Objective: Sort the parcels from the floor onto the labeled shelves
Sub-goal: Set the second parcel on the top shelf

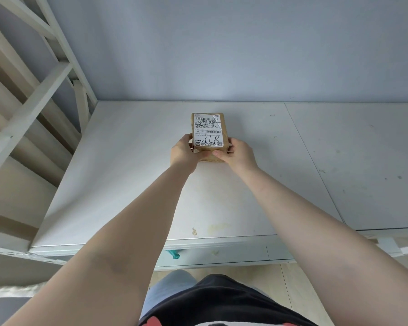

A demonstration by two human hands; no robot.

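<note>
While both arms reach forward in the head view, a small brown parcel sits on the white shelf, near its middle, printed label up. Left hand grips its near left corner, fingers curled round it. Right hand grips the near right corner, thumb on the front edge.

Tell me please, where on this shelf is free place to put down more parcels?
The shelf board is bare almost everywhere: left of the parcel up to the white frame, right of it across the seam, and in front toward the near edge. Only the middle is taken, where the left hand and the right hand grip the parcel.
</note>
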